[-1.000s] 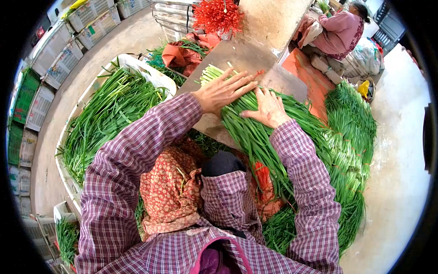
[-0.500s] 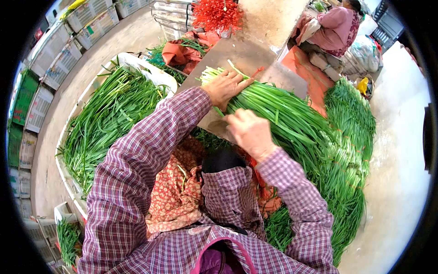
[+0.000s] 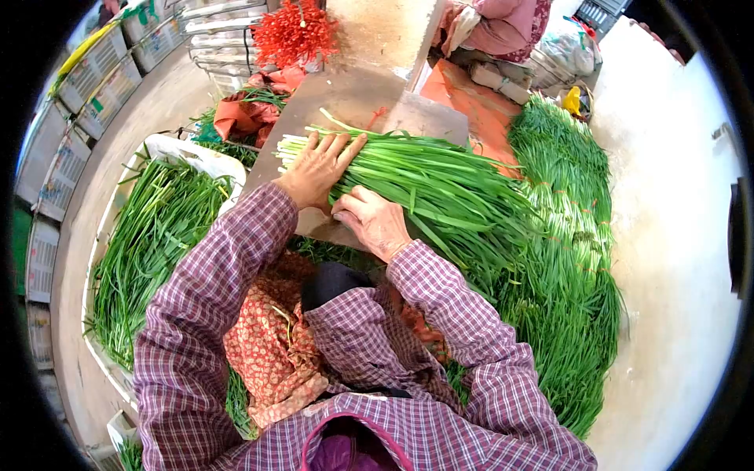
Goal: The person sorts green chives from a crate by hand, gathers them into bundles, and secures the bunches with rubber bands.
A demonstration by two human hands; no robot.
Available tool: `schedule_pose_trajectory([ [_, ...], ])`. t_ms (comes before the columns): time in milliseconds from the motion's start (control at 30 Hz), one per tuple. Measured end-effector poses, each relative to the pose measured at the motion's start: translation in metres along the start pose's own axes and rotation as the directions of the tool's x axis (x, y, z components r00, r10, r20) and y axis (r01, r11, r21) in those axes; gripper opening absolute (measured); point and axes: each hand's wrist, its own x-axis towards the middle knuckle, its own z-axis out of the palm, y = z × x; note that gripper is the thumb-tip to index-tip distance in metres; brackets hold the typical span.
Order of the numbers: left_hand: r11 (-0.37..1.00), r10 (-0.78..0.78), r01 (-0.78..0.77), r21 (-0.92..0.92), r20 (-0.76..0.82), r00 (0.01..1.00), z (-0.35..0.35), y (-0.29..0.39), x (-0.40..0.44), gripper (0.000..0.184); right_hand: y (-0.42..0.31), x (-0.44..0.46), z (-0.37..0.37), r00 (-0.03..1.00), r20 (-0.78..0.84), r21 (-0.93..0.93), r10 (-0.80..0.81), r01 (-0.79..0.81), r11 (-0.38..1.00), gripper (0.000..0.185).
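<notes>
On the table [image 3: 334,94], two hands meet at a bundle of long green leaves [image 3: 440,173].
The left hand [image 3: 318,169] lies spread over the bundle near its pale stem ends; the right hand [image 3: 375,224] curls at its near edge, though whether it grips any leaves cannot be told. Left of the table stands a white crate [image 3: 98,314] of loose greens [image 3: 153,251]; right of it lie stacked greens [image 3: 561,306] with red ties.

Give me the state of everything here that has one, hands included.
Left hand: flattened on the bunch.
Right hand: fingers curled at the bunch's near edge.
Bunch: lying on the board, leaves fanned out.
White bin: uncovered, full of loose greens.
Pile: tied in bundles.
</notes>
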Motion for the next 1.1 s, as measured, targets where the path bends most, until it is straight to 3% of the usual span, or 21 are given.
schedule_pose_trajectory([
  [33, 0.997, -0.011, 0.003, -0.077, -0.099, 0.995, 0.006, -0.002, 0.002, 0.137, 0.001, -0.001, -0.003, 1.0, -0.006, -0.007, 0.007, -0.007, 1.0, 0.01],
  [100, 0.985, -0.046, 0.024, -0.171, -0.124, 0.991, 0.013, -0.004, 0.007, 0.132, 0.001, -0.003, -0.009, 0.992, -0.101, 0.36, 0.074, -0.032, 0.932, 0.007],
  [167, 0.971, -0.054, 0.027, -0.24, -0.109, 0.993, 0.009, -0.009, 0.011, 0.129, -0.021, -0.011, -0.037, 0.963, 0.019, 0.69, 0.268, -0.207, 0.694, 0.005],
  [233, 0.948, -0.076, 0.022, -0.318, -0.158, 0.985, 0.014, -0.009, 0.013, 0.121, -0.046, -0.028, -0.072, 0.938, 0.135, 0.723, 0.32, -0.314, 0.615, 0.005],
  [300, 0.941, -0.07, 0.03, -0.336, -0.107, 0.992, 0.015, -0.011, 0.016, 0.12, -0.06, -0.051, -0.091, 0.976, 0.131, 0.478, 0.174, -0.216, 0.851, 0.005],
  [367, 0.938, -0.075, 0.032, -0.344, -0.111, 0.991, 0.016, -0.013, 0.017, 0.119, -0.074, -0.078, -0.1, 0.952, 0.264, 0.488, 0.157, -0.272, 0.829, 0.005],
  [400, 0.936, -0.076, 0.031, -0.351, -0.117, 0.99, 0.016, -0.012, 0.017, 0.117, -0.075, -0.092, -0.095, 0.96, 0.233, 0.532, 0.158, -0.262, 0.806, 0.006],
  [500, 0.939, -0.091, 0.056, -0.338, -0.088, 0.992, 0.016, -0.012, 0.018, 0.115, -0.069, -0.105, -0.097, 0.959, 0.208, 0.335, 0.193, -0.255, 0.907, 0.01],
  [600, 0.943, -0.08, 0.039, -0.33, -0.112, 0.991, 0.021, -0.013, 0.02, 0.114, -0.038, -0.095, -0.11, 0.899, 0.11, 0.474, 0.424, -0.423, 0.772, 0.014],
  [667, 0.942, -0.086, 0.051, -0.333, -0.093, 0.992, 0.021, -0.013, 0.022, 0.115, -0.019, -0.09, -0.126, 0.892, -0.059, 0.36, 0.447, -0.399, 0.843, 0.016],
  [767, 0.94, -0.103, 0.084, -0.33, -0.04, 0.994, 0.017, -0.012, 0.023, 0.114, -0.014, -0.084, -0.151, 0.87, -0.409, -0.114, 0.277, -0.35, 0.93, 0.016],
  [800, 0.936, -0.11, 0.096, -0.339, -0.02, 0.994, 0.016, -0.012, 0.024, 0.113, -0.026, -0.077, -0.154, 0.872, -0.403, -0.112, 0.277, -0.348, 0.931, 0.016],
  [867, 0.934, -0.109, 0.095, -0.344, -0.02, 0.994, 0.019, -0.014, 0.025, 0.113, -0.058, -0.061, -0.143, 0.906, -0.416, -0.24, 0.081, -0.195, 0.951, 0.015],
  [933, 0.935, -0.108, 0.088, -0.343, -0.042, 0.993, 0.017, -0.013, 0.025, 0.112, -0.074, -0.052, -0.101, 0.979, -0.205, -0.175, 0.016, -0.053, 0.983, 0.013],
  [967, 0.936, -0.11, 0.091, -0.34, -0.04, 0.993, 0.015, -0.013, 0.024, 0.112, -0.074, -0.053, -0.072, 0.99, -0.125, -0.016, 0.063, -0.065, 0.998, 0.011],
  [1033, 0.932, -0.128, 0.119, -0.343, -0.003, 0.992, 0.01, -0.011, 0.025, 0.111, -0.061, -0.053, -0.034, 0.984, 0.117, -0.089, 0.137, -0.127, 0.988, 0.013],
  [1100, 0.929, -0.127, 0.128, -0.348, 0.024, 0.992, 0.008, -0.012, 0.027, 0.107, -0.034, -0.05, -0.006, 0.954, 0.129, -0.267, 0.27, -0.228, 0.936, 0.018],
])
